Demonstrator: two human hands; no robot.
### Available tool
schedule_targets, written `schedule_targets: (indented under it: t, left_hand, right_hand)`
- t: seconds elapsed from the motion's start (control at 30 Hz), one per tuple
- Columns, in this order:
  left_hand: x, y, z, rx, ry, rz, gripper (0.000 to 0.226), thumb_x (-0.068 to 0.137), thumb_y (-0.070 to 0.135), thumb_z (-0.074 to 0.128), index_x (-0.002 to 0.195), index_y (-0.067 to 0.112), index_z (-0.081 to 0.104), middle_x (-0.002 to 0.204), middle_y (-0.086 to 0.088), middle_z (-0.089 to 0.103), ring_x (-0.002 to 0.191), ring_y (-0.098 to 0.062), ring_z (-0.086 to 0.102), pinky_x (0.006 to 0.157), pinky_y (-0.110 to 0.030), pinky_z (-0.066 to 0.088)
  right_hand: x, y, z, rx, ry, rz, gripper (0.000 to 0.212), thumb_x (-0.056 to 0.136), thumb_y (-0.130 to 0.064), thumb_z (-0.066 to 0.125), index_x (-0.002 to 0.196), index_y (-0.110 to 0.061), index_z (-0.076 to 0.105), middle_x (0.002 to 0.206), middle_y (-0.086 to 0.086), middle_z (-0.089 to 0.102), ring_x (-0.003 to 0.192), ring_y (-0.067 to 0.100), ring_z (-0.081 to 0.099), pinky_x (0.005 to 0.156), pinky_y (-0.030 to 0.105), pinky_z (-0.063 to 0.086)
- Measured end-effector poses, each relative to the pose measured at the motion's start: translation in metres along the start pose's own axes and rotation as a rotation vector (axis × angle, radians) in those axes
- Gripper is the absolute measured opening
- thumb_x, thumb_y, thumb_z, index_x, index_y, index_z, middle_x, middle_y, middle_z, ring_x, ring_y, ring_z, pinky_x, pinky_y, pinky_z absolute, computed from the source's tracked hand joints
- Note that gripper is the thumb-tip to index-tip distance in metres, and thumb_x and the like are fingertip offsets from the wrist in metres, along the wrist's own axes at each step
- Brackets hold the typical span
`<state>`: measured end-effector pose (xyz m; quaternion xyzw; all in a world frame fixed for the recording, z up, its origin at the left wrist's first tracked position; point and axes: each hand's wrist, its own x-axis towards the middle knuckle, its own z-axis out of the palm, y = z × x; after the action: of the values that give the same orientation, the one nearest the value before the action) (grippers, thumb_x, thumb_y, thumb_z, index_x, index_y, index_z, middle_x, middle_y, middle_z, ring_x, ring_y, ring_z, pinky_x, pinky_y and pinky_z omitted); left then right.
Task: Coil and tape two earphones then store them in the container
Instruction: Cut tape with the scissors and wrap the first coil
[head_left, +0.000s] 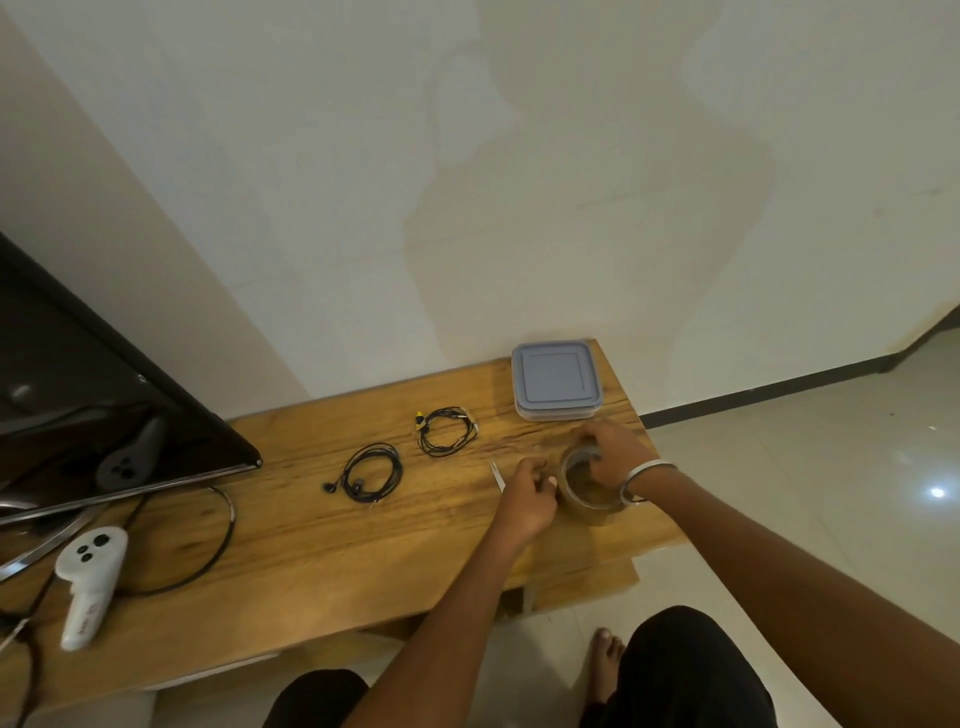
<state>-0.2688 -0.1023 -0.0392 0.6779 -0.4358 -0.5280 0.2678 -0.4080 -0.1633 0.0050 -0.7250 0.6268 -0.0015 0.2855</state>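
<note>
A person is working at a long wooden table (291, 545) set against a pale wall. The right hand (613, 452) is curling over the top rim of a brown roll of packing tape (589, 493) standing near the table's right edge, its fingers gripping the upper edge of the roll; a silver bangle (647, 480) is sitting on that wrist. The left hand (530, 496) is lying just beside the roll on its left, fingers bent, thumb and fingertips pressed against the roll's outer side; whether it is pinching a loose end of tape I cannot tell. A thin pale strip (497, 475) is lying on the wood just left of that hand.

Both earphones are lying apart from the hands, to their left. The coiled black earphone with a yellow plug (447, 431) is resting nearer the wall, between the hands and the far edge. The second coiled black earphone with round dark buds (370, 475) is lying further left and nearer the person. The square clear plastic container with a grey-blue lid (556, 379) is sitting closed at the far right corner, just beyond the right hand.

At the table's left end, a white handheld controller (91, 582) and a black cable (218, 540) are lying beside a dark glossy screen (78, 374).
</note>
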Motion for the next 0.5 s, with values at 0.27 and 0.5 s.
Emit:
schedule_targets:
  t: [0.27, 0.5]
  left_hand:
    - [-0.01, 0.005, -0.003, -0.118, 0.062, 0.028, 0.042, 0.1, 0.018, 0.049, 0.139, 0.021, 0.035, 0.137, -0.004, 0.051, 0.121, -0.02, 0.054, 0.098, -0.034, 0.049]
    - [-0.03, 0.016, -0.024, -0.309, 0.061, 0.242, 0.031, 0.096, 0.015, 0.056, 0.117, 0.035, 0.046, 0.125, 0.003, 0.059, 0.118, -0.009, 0.055, 0.094, -0.027, 0.049]
  right_hand:
    - [-0.005, 0.017, 0.002, 0.095, 0.108, -0.032, 0.028, 0.086, -0.02, 0.064, 0.114, -0.02, 0.06, 0.112, 0.005, 0.066, 0.099, 0.022, 0.062, 0.094, 0.035, 0.051]
    - [-0.009, 0.018, 0.009, 0.301, 0.082, -0.033, 0.033, 0.091, -0.005, 0.054, 0.123, -0.012, 0.057, 0.121, 0.008, 0.062, 0.109, 0.022, 0.058, 0.09, 0.024, 0.041]
